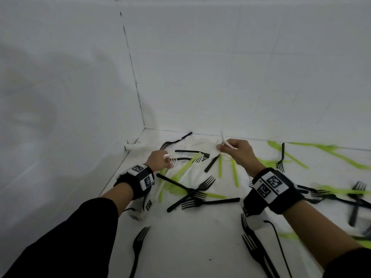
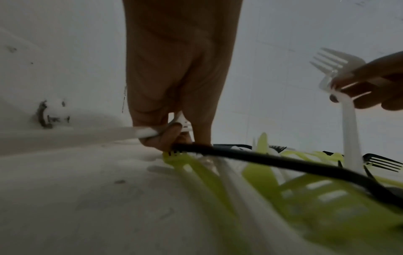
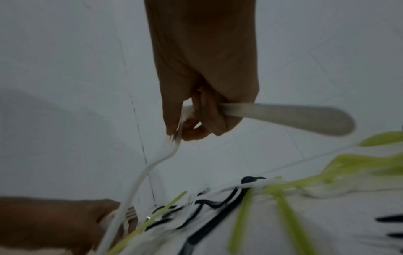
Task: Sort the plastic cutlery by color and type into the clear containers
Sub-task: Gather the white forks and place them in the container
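Left hand (image 1: 160, 160) low in the pile, fingers pinching a white fork (image 2: 139, 132). Right hand (image 1: 237, 151) raised just above, gripping white forks (image 2: 335, 69). Black forks (image 1: 197, 194) and green cutlery (image 1: 233, 171) scattered on white counter (image 1: 190, 237), near corner.

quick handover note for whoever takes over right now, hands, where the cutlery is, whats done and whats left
Left hand: down in the pile, gripping a white fork.
Right hand: raised just above the pile, holding a bunch of white forks.
Cutlery: black forks, green pieces and white pieces lie mixed on the white surface in the tiled corner, more spread to the right.
Done: only some white forks gathered in hand; no clear containers in view.
Left: collect the remaining white ones, then sort black and green by type into containers.
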Demonstrator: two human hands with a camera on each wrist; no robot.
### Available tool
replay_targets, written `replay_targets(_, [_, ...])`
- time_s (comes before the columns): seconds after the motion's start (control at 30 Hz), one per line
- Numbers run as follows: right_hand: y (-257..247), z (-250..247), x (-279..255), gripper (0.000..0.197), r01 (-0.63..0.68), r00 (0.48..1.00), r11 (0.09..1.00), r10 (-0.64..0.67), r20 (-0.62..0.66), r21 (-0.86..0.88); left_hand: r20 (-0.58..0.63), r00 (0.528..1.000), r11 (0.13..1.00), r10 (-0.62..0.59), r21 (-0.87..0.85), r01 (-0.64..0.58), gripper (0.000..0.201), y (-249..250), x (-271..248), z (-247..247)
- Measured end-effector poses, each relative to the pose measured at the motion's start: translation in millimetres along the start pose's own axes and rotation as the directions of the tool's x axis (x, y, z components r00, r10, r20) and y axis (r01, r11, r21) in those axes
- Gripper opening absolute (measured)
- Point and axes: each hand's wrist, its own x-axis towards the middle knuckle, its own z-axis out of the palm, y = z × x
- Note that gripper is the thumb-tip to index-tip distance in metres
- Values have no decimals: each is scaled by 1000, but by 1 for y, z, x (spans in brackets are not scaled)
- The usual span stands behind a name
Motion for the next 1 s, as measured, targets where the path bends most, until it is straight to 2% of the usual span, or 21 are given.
replay_targets(0.03, [-1,1,3,23,-3,1000,998,5,-30,60,-10,1000,1000,13,-10,-13,30,0,-1,2])
replay_targets(0.07, [-4,3,4,24,-5,998,991,13,-57,133,-15,1000,999,-3,-41,3,30,0,-3,3])
replay_targets(0.1, [-5,4,7,24,2,997,978,13,-74,208,-28,1000,997,-11,-72,9,23,1,-5,5])
replay_targets(0.13, [-7,7,8,22,13,996,962,10,-84,272,-38,999,997,-20,-80,17,28,2,-8,6])
replay_targets(0.2, [-9,13,11,20,18,996,947,12,-90,321,-57,998,997,-23,-70,19,54,2,-10,11])
replay_targets(0.23, [-9,17,12,19,14,996,949,14,-84,316,-69,997,998,-21,-54,18,57,3,-10,12])
replay_targets(0.3, [-8,24,16,18,-7,999,968,21,-50,252,-80,996,998,-40,-44,37,58,3,-9,13])
replay_targets(0.47, [-1,43,26,12,-69,996,992,74,42,-108,-56,997,998,-54,-10,54,45,7,-9,11])
replay_targets(0.53, [6,52,29,11,-130,988,986,137,66,-102,-54,997,998,-61,-38,59,43,6,-9,11])
replay_targets(0.6, [13,61,31,9,-206,974,978,203,100,23,-58,998,997,-37,-77,32,39,3,-8,11])
replay_targets(0.67, [20,66,35,12,-243,966,969,237,102,46,-79,997,995,8,-103,-16,21,1,-6,9])
replay_targets(0.7, [25,67,37,16,-247,964,969,245,107,9,-92,996,990,22,-139,-35,12,0,-7,8])
replay_targets(0.8, [37,69,44,31,-261,953,948,283,108,-182,-107,994,949,19,-310,-52,12,4,-9,-4])
replay_targets(0.9, [44,72,47,33,-215,954,908,275,124,-360,-107,994,908,29,-413,-71,9,8,-11,-18])
replay_targets(0.97, [48,76,50,47,-165,960,891,244,139,-423,-90,996,849,24,-523,-68,12,11,-14,-28])
replay_targets(1.0, [48,75,50,51,-161,960,888,242,140,-430,-43,999,807,20,-589,-42,12,15,-16,-31])
